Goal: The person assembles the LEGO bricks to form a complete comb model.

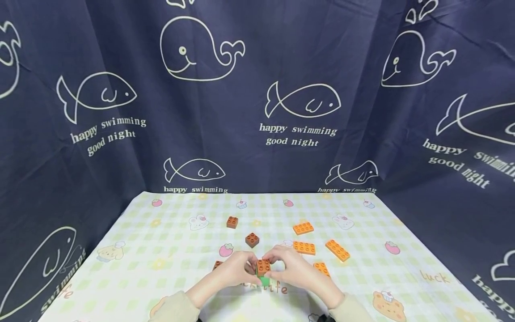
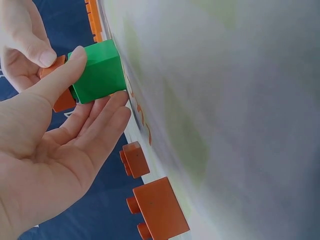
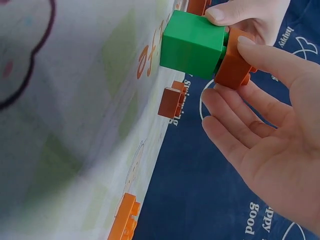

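At lower centre, left hand [image 1: 238, 269] pinches green block [image 1: 264, 281], right hand [image 1: 290, 264] pinches brown block [image 1: 263, 266]; both likely light, stiff, best held by sides

Behind the grip, white lettering on the dark blue curtain [image 1: 241, 125] repeats "happy swimming" and "good night". On the checked tablecloth [image 1: 181, 246], brown "life" [image 1: 275, 288] stands just below the grip, "luck" [image 1: 435, 277] well to the right hand's [image 1: 295, 267] right; a partial "fe" [image 1: 65, 293] lies far left.

- I'm in a curtained-off spot; the kind of room, I can't tell.
- Dark fish-print curtains [image 1: 241, 134] hang on three sides of my cloth-covered surface [image 1: 181, 248].
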`<state>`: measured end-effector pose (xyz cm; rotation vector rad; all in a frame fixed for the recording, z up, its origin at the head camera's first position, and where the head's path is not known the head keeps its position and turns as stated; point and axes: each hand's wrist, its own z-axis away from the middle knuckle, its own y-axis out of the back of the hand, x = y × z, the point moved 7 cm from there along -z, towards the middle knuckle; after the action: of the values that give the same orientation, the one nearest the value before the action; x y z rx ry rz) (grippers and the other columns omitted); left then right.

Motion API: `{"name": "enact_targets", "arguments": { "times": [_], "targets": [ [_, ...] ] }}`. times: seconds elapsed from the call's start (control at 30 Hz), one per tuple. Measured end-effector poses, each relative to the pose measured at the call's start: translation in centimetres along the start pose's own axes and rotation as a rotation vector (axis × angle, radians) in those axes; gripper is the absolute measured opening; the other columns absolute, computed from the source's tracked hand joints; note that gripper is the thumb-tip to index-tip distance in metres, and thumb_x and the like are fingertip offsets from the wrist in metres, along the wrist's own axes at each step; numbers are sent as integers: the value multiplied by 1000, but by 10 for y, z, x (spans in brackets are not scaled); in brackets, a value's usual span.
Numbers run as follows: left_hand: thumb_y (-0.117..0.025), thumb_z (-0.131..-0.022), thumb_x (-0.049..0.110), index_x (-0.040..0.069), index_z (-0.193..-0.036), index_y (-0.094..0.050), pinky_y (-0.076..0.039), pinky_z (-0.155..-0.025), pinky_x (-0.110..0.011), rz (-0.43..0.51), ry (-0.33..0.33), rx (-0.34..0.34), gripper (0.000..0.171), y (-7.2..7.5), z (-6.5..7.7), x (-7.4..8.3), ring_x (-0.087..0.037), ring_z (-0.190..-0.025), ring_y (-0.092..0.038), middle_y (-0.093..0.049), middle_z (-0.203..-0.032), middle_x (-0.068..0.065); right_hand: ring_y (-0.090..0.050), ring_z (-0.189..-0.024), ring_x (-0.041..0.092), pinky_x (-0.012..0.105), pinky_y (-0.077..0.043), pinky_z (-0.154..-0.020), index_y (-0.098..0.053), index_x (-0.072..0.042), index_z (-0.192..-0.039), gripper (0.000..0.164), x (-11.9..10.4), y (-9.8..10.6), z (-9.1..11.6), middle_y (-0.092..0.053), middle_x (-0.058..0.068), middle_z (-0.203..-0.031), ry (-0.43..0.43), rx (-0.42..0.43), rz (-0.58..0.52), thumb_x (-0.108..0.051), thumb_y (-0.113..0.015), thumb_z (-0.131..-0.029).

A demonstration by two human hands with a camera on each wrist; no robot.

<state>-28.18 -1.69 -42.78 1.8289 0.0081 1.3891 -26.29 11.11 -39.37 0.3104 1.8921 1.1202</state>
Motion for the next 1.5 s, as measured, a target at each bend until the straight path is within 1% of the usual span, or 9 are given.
{"name": "enact_targets", "arguments": {
  "times": [0.23, 0.33, 0.43, 0.53, 0.7, 0.9, 1.0, 1.27, 1.5],
  "targets": [
    [-82, -70, 15, 8, -87, -60, -54, -65, -16, 28, 14, -12, 28, -1, 0, -2, -11, -77, -67, -64, -90, 0, -60, -91, 10, 34, -53, -84, -66, -13, -108, 31, 0, -2, -1, -64, -6, -99, 15, 2, 11, -23, -73, -80],
    [-81, -72, 15, 7, -88, -60, -55, -65, -17, 30, -6, -21, 27, 0, -1, 0, -10, -76, -67, -64, -91, -1, -60, -91, 10, 34, -53, -83, -66, -13, -107, 30, 0, -1, -2, -63, -6, -98, 24, 7, 15, -21, -74, -80],
    [-80, -73, 16, 5, -88, -60, -55, -65, -17, 3, -39, -27, 28, 1, 0, 3, -10, -76, -67, -64, -91, -1, -60, -90, 10, 34, -54, -83, -67, -13, -107, 29, 0, -1, -3, -63, -7, -97, 24, 2, 13, -19, -74, -80],
    [-80, -73, 16, 5, -88, -60, -54, -64, -17, -10, -45, -24, 28, 1, -1, 4, -10, -77, -67, -64, -92, -2, -60, -90, 10, 34, -54, -82, -67, -13, -107, 29, 0, -2, -3, -62, -7, -97, 19, -5, 11, -19, -74, -80],
    [-81, -71, 15, 7, -87, -60, -52, -64, -14, -20, -11, -11, 27, 1, -2, 2, -10, -76, -67, -64, -92, -2, -60, -90, 9, 31, -53, -82, -66, -12, -107, 29, -1, -1, -3, -62, -6, -96, 24, 0, 19, -20, -74, -80],
    [-81, -72, 16, 8, -89, -61, -51, -64, -14, -42, -9, -5, 28, 0, -2, 3, -7, -76, -65, -63, -90, 2, -62, -89, 13, 32, -54, -82, -66, -10, -105, 29, -3, -1, -3, -63, -4, -96, 43, 7, 17, -21, -74, -80],
    [-81, -72, 17, 9, -89, -61, -51, -65, -14, -61, -16, -4, 27, -1, -2, 1, -7, -76, -65, -63, -88, 4, -62, -89, 15, 33, -54, -82, -66, -10, -104, 29, -3, -1, -3, -63, -4, -95, 37, 9, 13, -21, -74, -79],
    [-81, -73, 18, 10, -89, -61, -50, -67, -13, -84, -24, -11, 27, -3, -2, 0, -10, -79, -65, -62, -88, 5, -60, -89, 11, 31, -54, -83, -67, -14, -103, 27, 2, -4, -1, -61, -9, -93, 1, 14, -19, -22, -75, -79],
    [-80, -73, 17, 11, -89, -61, -51, -68, -13, -91, -28, -15, 26, -3, -3, 1, -7, -79, -64, -63, -88, 5, -60, -89, 13, 31, -55, -85, -67, -12, -103, 28, 4, -5, 0, -60, -9, -91, -6, 29, -31, -22, -75, -79]
  ]
}}
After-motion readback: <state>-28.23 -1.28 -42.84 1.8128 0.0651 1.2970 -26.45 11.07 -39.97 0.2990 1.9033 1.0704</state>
